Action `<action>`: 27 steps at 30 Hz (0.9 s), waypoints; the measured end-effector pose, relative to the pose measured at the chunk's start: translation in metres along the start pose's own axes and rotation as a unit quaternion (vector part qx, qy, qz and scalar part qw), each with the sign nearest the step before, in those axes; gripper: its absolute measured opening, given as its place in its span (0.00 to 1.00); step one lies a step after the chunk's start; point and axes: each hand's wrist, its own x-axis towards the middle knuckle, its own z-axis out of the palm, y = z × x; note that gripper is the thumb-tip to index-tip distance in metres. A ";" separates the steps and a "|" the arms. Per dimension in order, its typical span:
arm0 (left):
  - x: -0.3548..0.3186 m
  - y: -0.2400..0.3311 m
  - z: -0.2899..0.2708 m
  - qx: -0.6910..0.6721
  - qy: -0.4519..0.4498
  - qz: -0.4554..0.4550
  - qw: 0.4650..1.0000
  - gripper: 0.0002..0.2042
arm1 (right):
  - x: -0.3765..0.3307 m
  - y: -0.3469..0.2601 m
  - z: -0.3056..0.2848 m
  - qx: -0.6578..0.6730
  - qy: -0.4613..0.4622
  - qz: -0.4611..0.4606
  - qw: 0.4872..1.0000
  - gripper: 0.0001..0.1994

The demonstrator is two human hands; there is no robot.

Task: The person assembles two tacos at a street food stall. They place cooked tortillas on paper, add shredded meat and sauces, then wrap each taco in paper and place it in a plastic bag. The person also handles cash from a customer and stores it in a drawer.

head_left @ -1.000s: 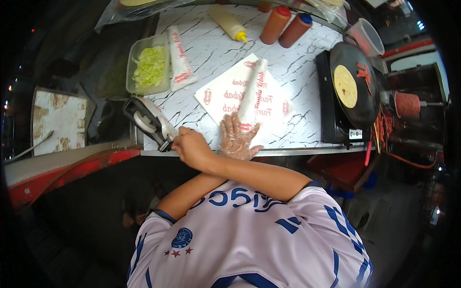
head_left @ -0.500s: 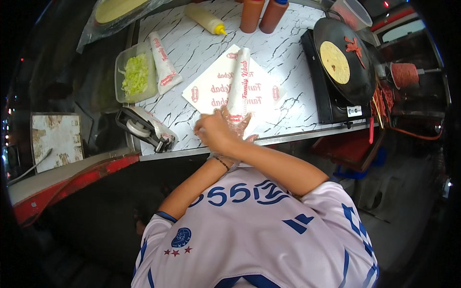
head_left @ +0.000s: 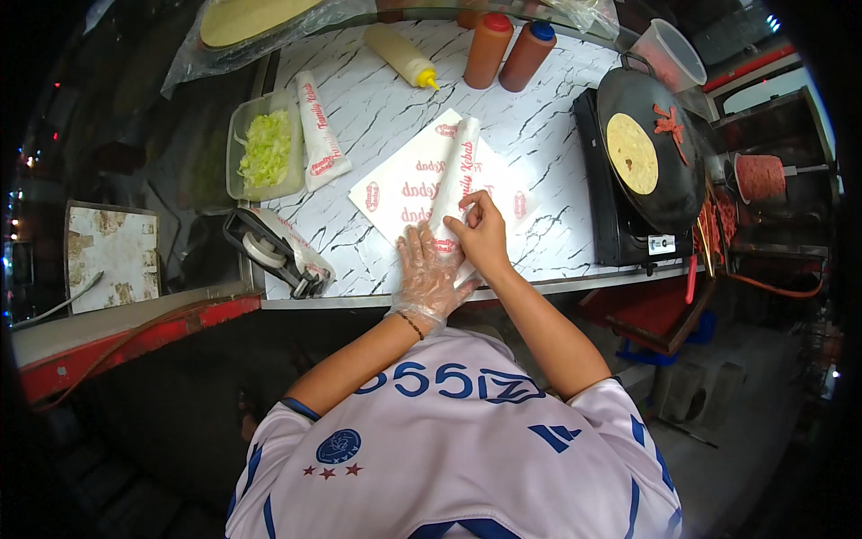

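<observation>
A paper-wrapped kebab roll, white with red print, lies at a slant over flat sheets of printed wrapping paper. My left hand, in a clear plastic glove, holds the roll's near end, fingers along its left side and thumb to the right. Bare, my right hand bends over the roll's right side, thumb and forefinger pinched against the wrapper. Whatever may be between those fingertips is too small to make out. To the left lie a second wrapped roll and a tape dispenser.
A tub of shredded lettuce stands at left. Behind are a yellow-tipped squeeze bottle and two sauce bottles. On the right, a black griddle carries a flatbread; a meat spit is beyond.
My right hand has moved from the left, where it crossed over my left hand, to the roll's right side. My left hand still holds the near end. The view has shifted slightly.
</observation>
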 end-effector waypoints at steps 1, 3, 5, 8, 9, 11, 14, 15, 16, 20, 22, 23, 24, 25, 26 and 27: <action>0.000 0.000 -0.001 -0.001 -0.003 -0.003 1.000 0.40 | 0.005 0.000 0.000 0.012 0.006 -0.008 1.000 0.15; 0.001 0.001 -0.003 -0.010 -0.015 -0.007 1.000 0.40 | 0.012 0.001 0.005 -0.018 0.023 0.002 1.000 0.13; 0.001 0.003 -0.006 -0.008 -0.018 -0.014 1.000 0.39 | 0.019 0.001 0.007 -0.023 0.031 0.013 0.999 0.13; -0.004 0.008 -0.018 0.002 -0.027 -0.033 0.999 0.39 | 0.018 -0.001 -0.003 0.015 0.049 0.008 0.999 0.14; -0.003 0.011 -0.023 0.004 -0.017 -0.025 1.000 0.39 | 0.016 -0.002 -0.009 0.055 0.045 0.010 0.997 0.13; 0.003 0.012 -0.036 0.019 0.010 -0.029 0.999 0.39 | 0.004 -0.004 -0.040 0.068 0.010 -0.053 0.996 0.12; 0.049 0.014 -0.052 0.028 0.146 -0.012 0.989 0.40 | -0.029 -0.007 -0.108 0.083 -0.018 -0.069 0.994 0.07; 0.071 0.014 -0.055 0.019 0.131 -0.023 0.991 0.41 | -0.036 -0.008 -0.135 0.097 -0.014 -0.106 0.990 0.06; 0.091 0.014 -0.056 0.017 0.112 -0.047 0.992 0.42 | -0.040 -0.008 -0.167 0.048 0.029 -0.161 0.985 0.04; 0.135 0.009 -0.050 -0.051 0.048 -0.109 0.992 0.46 | -0.031 0.006 -0.340 -0.314 0.334 -0.226 0.859 0.05; 0.132 -0.006 -0.058 -0.075 0.069 -0.099 0.990 0.45 | -0.036 0.020 -0.417 -0.444 0.418 -0.048 0.791 0.13; 0.134 -0.017 -0.067 -0.061 0.076 -0.103 0.990 0.45 | -0.040 0.028 -0.447 -0.494 0.408 0.034 0.767 0.20; 0.135 -0.029 -0.078 -0.064 0.070 -0.137 0.986 0.44 | -0.045 0.037 -0.465 -0.512 0.398 0.072 0.758 0.25; 0.138 -0.043 -0.091 -0.064 0.062 -0.175 0.980 0.44 | -0.048 0.046 -0.480 -0.521 0.360 0.118 0.765 0.29; 0.149 -0.058 -0.109 -0.035 0.054 -0.210 0.976 0.44 | -0.051 0.053 -0.490 -0.519 0.327 0.118 0.781 0.30; 0.159 -0.069 -0.120 0.003 0.034 -0.262 0.964 0.44 | -0.052 0.061 -0.497 -0.507 0.291 0.140 0.799 0.31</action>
